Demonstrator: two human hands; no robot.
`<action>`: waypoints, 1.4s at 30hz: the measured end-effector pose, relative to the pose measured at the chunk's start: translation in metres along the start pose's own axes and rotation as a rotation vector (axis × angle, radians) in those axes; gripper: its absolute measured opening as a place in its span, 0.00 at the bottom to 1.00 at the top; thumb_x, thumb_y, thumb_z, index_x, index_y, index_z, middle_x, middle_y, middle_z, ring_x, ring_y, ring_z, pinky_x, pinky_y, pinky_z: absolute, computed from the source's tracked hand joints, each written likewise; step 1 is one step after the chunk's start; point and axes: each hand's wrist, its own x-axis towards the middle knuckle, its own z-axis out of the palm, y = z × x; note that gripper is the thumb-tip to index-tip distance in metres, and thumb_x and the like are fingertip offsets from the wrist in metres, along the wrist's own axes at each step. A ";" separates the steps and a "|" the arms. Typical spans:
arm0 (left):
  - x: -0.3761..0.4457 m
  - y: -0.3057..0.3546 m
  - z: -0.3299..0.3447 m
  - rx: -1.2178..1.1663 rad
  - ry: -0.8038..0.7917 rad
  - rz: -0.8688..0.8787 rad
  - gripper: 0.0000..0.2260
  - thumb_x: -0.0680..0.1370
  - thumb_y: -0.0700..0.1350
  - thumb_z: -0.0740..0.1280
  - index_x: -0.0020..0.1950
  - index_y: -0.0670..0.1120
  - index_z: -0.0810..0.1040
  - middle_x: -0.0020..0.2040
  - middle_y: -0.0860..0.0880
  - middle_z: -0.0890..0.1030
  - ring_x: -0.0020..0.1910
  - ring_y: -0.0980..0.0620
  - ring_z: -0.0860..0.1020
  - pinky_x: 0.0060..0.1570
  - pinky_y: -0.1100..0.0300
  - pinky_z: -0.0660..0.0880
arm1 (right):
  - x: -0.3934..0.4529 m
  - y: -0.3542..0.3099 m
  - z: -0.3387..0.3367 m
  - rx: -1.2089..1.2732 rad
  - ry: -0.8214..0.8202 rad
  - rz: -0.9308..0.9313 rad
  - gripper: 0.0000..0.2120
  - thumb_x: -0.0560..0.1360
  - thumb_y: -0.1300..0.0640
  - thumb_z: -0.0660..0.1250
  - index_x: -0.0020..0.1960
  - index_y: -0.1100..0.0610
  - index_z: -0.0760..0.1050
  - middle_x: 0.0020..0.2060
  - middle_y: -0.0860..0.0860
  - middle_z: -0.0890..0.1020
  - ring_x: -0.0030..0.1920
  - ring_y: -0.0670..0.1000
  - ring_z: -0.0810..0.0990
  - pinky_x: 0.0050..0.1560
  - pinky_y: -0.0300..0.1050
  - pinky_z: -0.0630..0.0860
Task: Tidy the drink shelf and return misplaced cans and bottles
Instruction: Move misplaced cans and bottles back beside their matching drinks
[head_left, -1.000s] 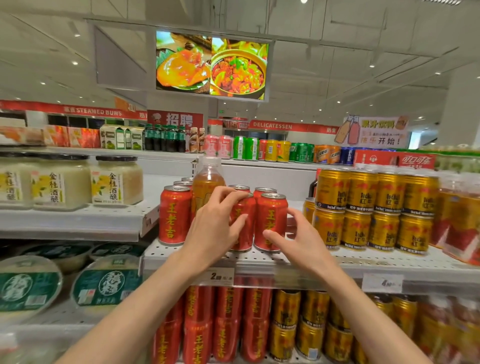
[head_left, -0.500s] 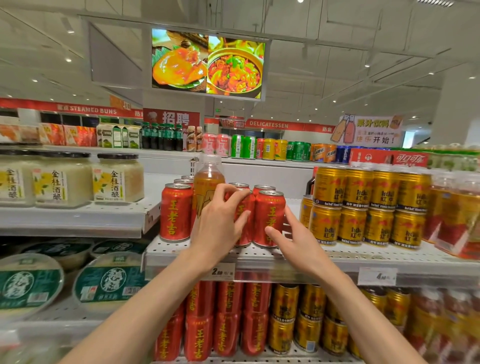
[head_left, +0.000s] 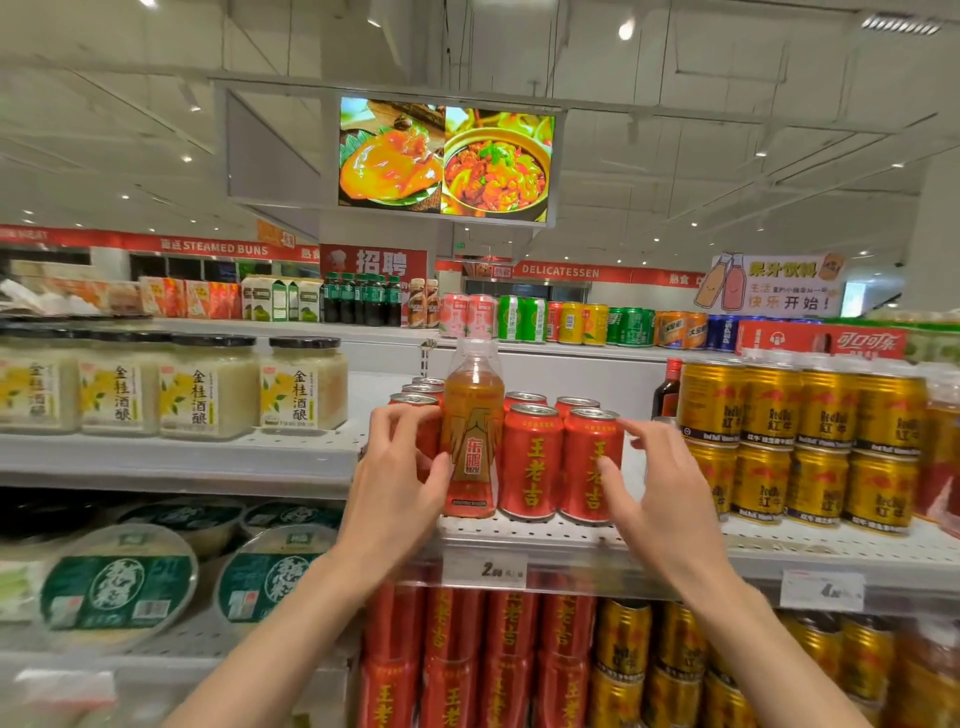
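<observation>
An amber drink bottle (head_left: 472, 436) with a clear cap stands among red cans on the perforated shelf (head_left: 571, 535). My left hand (head_left: 395, 488) wraps the leftmost red can (head_left: 415, 402), hiding most of it, and its thumb rests against the bottle's side. Two more red cans (head_left: 530, 462) stand just right of the bottle. My right hand (head_left: 660, 499) is at the rightmost red can (head_left: 589, 457), with the thumb on its front and the fingers spread beside its rim.
Stacked gold cans (head_left: 800, 441) fill the shelf to the right, with a dark bottle (head_left: 667, 389) behind them. Jars of rice wine (head_left: 208, 384) sit on the left shelf. Red and gold cans (head_left: 509, 649) fill the shelf below, with round tubs (head_left: 119, 587) at the lower left.
My left hand has left the can on the bottle's right and moved to the can on its left. My right hand stays at the rightmost can, fingers spread wider.
</observation>
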 end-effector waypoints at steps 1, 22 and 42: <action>0.002 -0.001 -0.002 0.004 -0.001 0.001 0.20 0.79 0.42 0.70 0.70 0.50 0.72 0.60 0.56 0.66 0.42 0.62 0.79 0.46 0.62 0.78 | 0.005 -0.009 0.001 -0.031 0.031 -0.073 0.20 0.77 0.52 0.69 0.67 0.56 0.73 0.59 0.52 0.77 0.59 0.52 0.77 0.59 0.54 0.78; 0.000 -0.010 -0.013 -0.064 -0.123 0.027 0.29 0.75 0.30 0.64 0.72 0.52 0.71 0.68 0.56 0.64 0.55 0.62 0.77 0.54 0.60 0.81 | 0.082 -0.111 0.014 0.276 -0.281 -0.178 0.21 0.77 0.42 0.69 0.61 0.46 0.63 0.57 0.46 0.77 0.54 0.47 0.79 0.55 0.49 0.80; -0.038 0.009 -0.029 -0.379 -0.347 -0.063 0.36 0.65 0.58 0.82 0.69 0.69 0.69 0.62 0.64 0.78 0.64 0.62 0.78 0.64 0.53 0.78 | 0.018 -0.070 -0.031 0.675 -0.034 0.222 0.18 0.80 0.46 0.66 0.68 0.48 0.76 0.56 0.47 0.82 0.55 0.43 0.80 0.42 0.34 0.80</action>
